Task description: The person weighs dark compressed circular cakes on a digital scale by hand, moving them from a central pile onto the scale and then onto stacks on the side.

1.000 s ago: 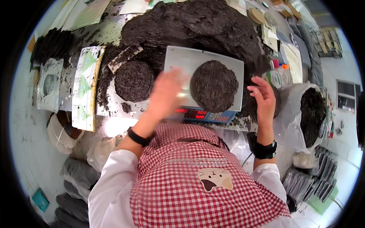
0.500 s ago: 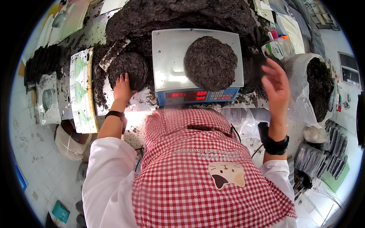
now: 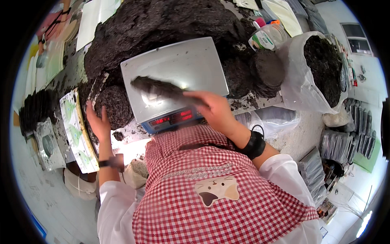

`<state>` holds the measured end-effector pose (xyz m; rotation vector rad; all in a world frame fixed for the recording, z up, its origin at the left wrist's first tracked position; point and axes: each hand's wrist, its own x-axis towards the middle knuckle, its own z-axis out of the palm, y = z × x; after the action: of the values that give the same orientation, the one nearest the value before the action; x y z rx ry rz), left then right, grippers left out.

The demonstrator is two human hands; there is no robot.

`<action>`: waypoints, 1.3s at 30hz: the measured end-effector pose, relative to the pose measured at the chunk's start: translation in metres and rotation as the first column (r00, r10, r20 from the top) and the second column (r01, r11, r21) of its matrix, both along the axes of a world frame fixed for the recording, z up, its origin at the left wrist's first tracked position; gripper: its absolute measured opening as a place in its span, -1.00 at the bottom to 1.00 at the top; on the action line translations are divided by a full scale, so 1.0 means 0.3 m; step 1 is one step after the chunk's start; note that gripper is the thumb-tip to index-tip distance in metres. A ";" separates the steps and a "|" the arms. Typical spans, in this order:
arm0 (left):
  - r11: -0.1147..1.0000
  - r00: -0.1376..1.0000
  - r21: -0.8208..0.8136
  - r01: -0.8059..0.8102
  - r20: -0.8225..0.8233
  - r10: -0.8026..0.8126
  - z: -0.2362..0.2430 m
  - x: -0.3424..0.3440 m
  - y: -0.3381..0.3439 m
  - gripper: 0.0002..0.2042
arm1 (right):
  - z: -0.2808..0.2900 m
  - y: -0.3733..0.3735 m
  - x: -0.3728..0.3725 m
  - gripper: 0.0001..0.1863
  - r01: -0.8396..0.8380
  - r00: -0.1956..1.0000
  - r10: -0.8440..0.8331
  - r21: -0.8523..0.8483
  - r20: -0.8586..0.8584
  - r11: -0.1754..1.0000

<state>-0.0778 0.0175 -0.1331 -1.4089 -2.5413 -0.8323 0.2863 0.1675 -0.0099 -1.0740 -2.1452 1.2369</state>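
Note:
My right hand [image 3: 211,110] grips a dark, crumbly disc [image 3: 156,86] that is tilted nearly edge-on and blurred over the steel pan [image 3: 191,61] of a blue digital scale [image 3: 170,120]. Whether it touches the pan I cannot tell. At the left, my left hand [image 3: 97,120] has its fingers apart beside another round dark cake [image 3: 115,105], holding nothing that I can see. Behind the scale lies a large dark, compacted mound [image 3: 162,20], with more dark round stacks [image 3: 266,69] at the right of the pan.
A plastic sack of dark material [image 3: 321,69] stands at the right, near a clear jar [image 3: 268,38]. A long printed board [image 3: 73,130] and dark stacked sheets [image 3: 32,110] lie left. A co-worker's arm [image 3: 61,22] shows at top left. Grey bundles [image 3: 337,146] sit at lower right.
The disc that lay flat on the pan is now tilted in my right hand, which has moved left. My left hand has drawn back from the top of the left cake to its side.

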 end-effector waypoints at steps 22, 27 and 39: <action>0.880 0.924 -0.282 0.382 0.105 -0.367 0.164 0.706 0.349 -0.38 | -0.622 0.454 0.516 -0.70 0.635 0.755 -0.649 -0.356 0.095 0.686; 0.964 0.948 0.011 0.267 0.178 -0.265 0.211 0.560 0.283 -0.43 | -0.214 0.348 0.350 -0.73 0.207 0.676 -0.657 -0.770 -0.334 0.604; 0.947 0.948 0.107 0.301 0.068 -0.309 0.328 0.419 0.238 -0.48 | -0.090 0.211 0.315 -0.55 0.302 0.941 -0.334 -0.592 0.059 0.747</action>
<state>0.0479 0.0888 -0.0347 -1.8008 -2.3353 -1.0659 0.3808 0.2308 -0.0370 -1.5594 -1.4513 1.7870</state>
